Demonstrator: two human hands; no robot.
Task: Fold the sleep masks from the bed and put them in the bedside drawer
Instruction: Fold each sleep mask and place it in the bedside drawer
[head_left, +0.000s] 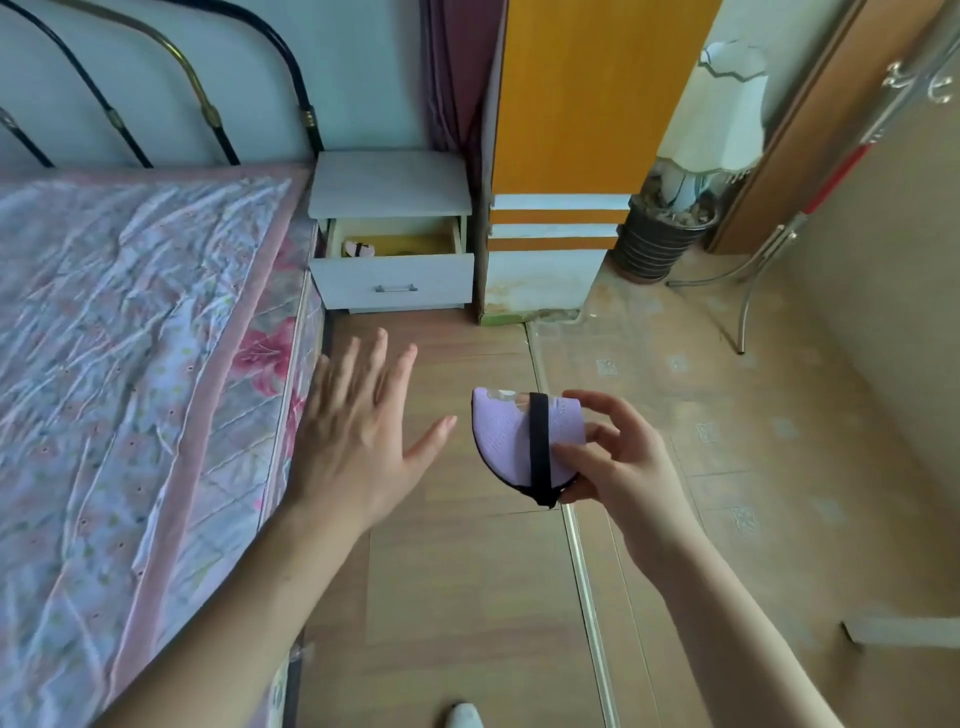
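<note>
A folded lilac sleep mask (506, 441) with a black strap across it is pinched in my right hand (618, 457), held over the floor. My left hand (358, 426) hovers beside it to the left, fingers spread, holding nothing. Ahead stands the white bedside cabinet (389, 182) with its drawer (397, 278) pulled out. Another folded pale mask (358, 249) lies in the drawer's left corner. The bed (130, 338) with a floral sheet fills the left side; no masks show on the part in view.
An orange and white wardrobe (571, 130) stands right of the cabinet. A lamp in a striped basket (660, 244) sits beyond it, and a metal coat stand leg (748, 312) reaches over the floor at right. Wooden floor lies between me and the drawer.
</note>
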